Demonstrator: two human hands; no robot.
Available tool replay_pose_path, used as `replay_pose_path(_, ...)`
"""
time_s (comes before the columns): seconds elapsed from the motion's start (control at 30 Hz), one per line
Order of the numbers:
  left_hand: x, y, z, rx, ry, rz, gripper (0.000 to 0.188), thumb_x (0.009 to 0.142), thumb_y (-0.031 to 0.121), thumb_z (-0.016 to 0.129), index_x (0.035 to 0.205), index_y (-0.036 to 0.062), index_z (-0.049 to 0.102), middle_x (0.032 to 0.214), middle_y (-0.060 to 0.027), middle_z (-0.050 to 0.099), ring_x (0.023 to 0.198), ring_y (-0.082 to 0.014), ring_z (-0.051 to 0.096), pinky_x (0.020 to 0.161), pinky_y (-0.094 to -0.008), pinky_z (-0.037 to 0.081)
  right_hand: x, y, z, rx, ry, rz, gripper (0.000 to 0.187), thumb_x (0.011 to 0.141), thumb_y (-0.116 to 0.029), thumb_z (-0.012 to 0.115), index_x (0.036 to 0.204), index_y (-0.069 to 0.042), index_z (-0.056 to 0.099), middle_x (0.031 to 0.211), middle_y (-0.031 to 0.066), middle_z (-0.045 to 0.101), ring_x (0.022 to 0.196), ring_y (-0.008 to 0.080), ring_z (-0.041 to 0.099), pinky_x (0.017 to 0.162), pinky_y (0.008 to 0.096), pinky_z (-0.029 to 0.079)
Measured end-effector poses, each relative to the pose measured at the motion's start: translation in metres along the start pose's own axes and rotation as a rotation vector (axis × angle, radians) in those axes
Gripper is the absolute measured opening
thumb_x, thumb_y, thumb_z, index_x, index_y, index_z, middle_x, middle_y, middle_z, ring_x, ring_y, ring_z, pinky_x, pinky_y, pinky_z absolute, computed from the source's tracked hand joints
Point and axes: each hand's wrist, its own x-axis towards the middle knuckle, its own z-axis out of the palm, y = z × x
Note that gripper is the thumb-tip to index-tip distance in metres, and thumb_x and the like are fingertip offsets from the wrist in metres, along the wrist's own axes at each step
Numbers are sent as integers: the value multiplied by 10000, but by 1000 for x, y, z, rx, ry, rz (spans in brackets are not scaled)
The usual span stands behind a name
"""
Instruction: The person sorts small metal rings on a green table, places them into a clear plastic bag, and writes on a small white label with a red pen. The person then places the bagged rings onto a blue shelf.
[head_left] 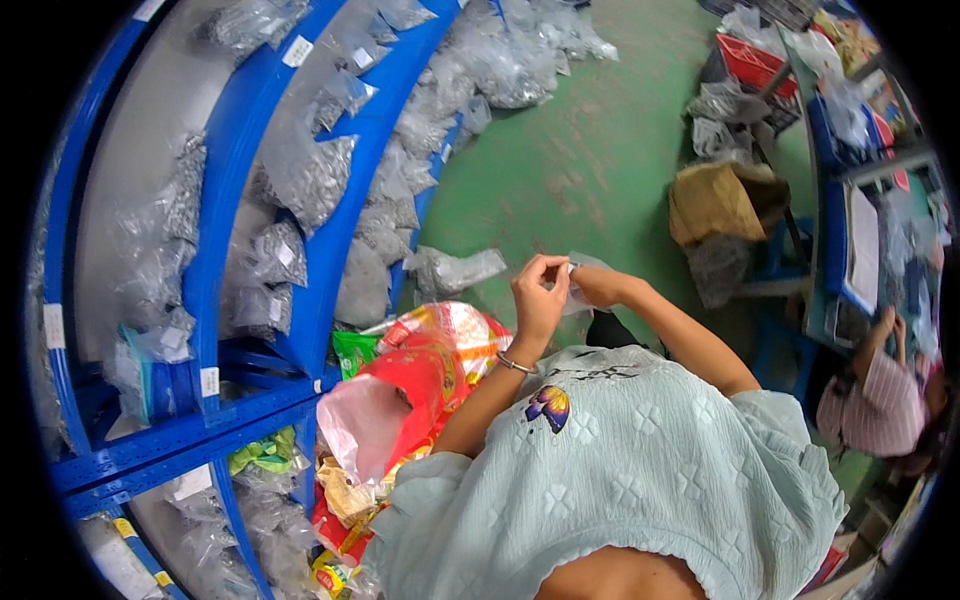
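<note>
In front of my body my two hands meet over a clear plastic bag (577, 304). My left hand (540, 285), with a bangle at the wrist, pinches the bag's edge between thumb and fingers. Just beside it my right hand (598, 286) is closed on the same bag, its fingertips partly hidden. The thin film shows above and below the right hand. What the bag holds, if anything, I cannot make out.
Blue shelving (235, 180) on the left bears many clear bags of small grey parts. Bags (455, 270) also lie on the green floor (540, 180), near a red and white sack (410, 400). A brown sack (725, 203) stands right, before a workbench where another person (875, 400) sits.
</note>
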Motion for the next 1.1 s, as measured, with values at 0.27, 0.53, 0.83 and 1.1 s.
replay_pose_path(0.27,148,4,23,-12,137,-32,55,827,-18,592,867,-44,619,770,-37,604,703,-68,565,625,-207,468,139,57,-150,196,-270,448,503,753,-239,629,1187,-24,495,1170,195,542,1120,284,502,955,347,385)
replay_pose_path(0.53,277,-17,10,28,269,4,50,799,13,610,832,-21,625,738,-72,625,651,-118,605,582,-244,474,242,110,-215,347,-19,-278,468,824,-241,597,1222,-14,497,1207,163,523,1158,261,461,1015,342,307)
replay_pose_path(0.83,432,-43,-76,-343,493,-81,88,861,16,567,940,-15,591,765,-7,577,651,-56,528,585,-210,441,272,-42,-413,280,14,-440,250,844,-7,515,1085,9,579,1029,119,627,928,235,595,829,325,454)
replay_pose_path(1.1,558,28,-110,-894,579,-18,189,865,26,562,1052,18,540,795,-3,527,691,-83,503,661,-266,456,368,15,-419,486,616,-389,643,750,-63,667,1311,-5,357,1203,129,477,1095,229,470,862,353,428)
